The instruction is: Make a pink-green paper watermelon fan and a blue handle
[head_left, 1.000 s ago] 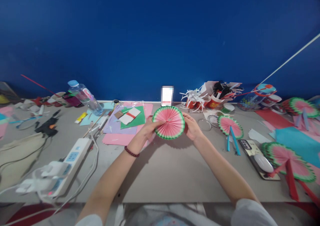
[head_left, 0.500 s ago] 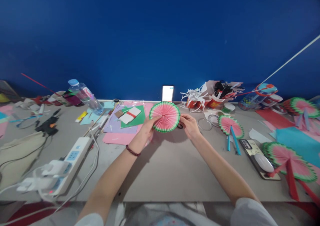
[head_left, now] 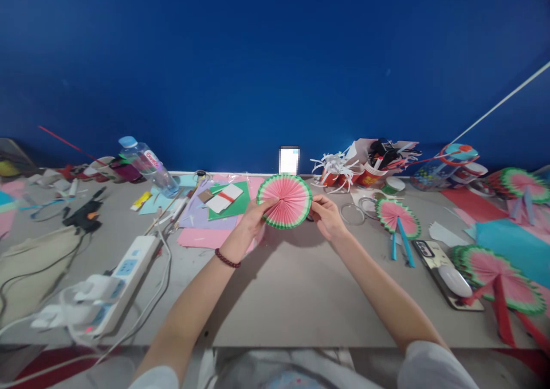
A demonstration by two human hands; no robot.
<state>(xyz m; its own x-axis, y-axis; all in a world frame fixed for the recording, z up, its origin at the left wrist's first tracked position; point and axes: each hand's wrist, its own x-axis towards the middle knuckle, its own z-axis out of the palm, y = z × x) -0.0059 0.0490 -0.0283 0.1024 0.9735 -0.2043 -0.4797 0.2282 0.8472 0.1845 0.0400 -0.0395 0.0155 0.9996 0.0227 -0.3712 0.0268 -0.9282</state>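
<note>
A round pleated paper fan [head_left: 285,200], pink with a green and white rim like a watermelon slice, is held up above the grey table [head_left: 283,286]. My left hand [head_left: 252,221] grips its lower left edge with thumb in front. My right hand [head_left: 326,217] pinches its right edge. A red bead bracelet sits on my left wrist.
Finished watermelon fans with sticks [head_left: 396,220] lie to the right, more at the far right [head_left: 494,271]. A phone with a mouse on it [head_left: 447,271], coloured paper sheets [head_left: 215,211], a water bottle [head_left: 148,165], a power strip [head_left: 116,280], a glue gun [head_left: 83,217] and red cups [head_left: 361,174] surround the work area.
Both hands carried the fan a little up and away from me, then held it almost still.
</note>
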